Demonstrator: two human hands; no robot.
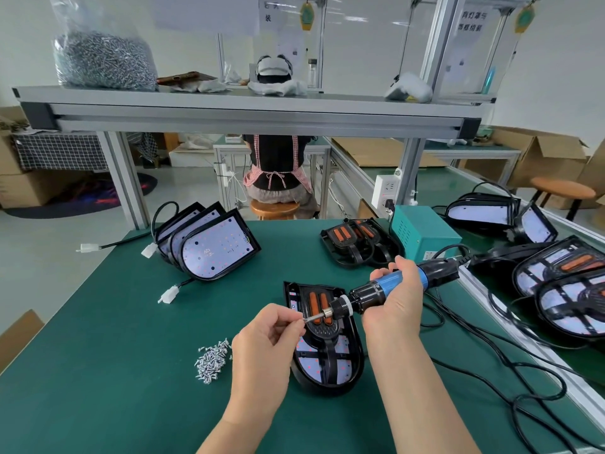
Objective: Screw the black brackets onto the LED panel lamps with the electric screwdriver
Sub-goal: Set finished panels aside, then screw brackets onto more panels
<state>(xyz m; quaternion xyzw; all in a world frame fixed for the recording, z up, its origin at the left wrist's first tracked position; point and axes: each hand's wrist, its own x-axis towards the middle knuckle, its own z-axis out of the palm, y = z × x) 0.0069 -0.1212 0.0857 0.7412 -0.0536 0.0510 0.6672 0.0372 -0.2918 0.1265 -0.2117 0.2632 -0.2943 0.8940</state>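
- The left hand (262, 335) has its thumb and forefinger pressed together at the bit of the electric screwdriver (393, 285), pinching what looks like 1 small screw; the other fingers (278, 326) are curled in.
- The right hand (396, 299) is wrapped round the screwdriver's blue grip.
- The screwdriver's long axis lies almost level, running from upper right to lower left. Its tip points at the left fingertips, not down at the work.
- The lamp (324, 348) being worked on lies flat on the worktop (131, 371) directly under the tip and between the 2 hands. Its long axis runs away from the person, and the black bracket (322, 335) rests on top of it.
- Judged from this, the next move calls for tipping the screwdriver upright over a bracket hole. The right hand does the swinging, and the left hand is nearer the tip.
- The loose screws (211, 360) lie on the worktop just left of the left hand.
- The screw at the bit is too small to see clearly, and whether it is seated cannot be told.
- The bracket's screw holes are partly covered by the screwdriver and cannot be picked out, so how many are filled is unknown.
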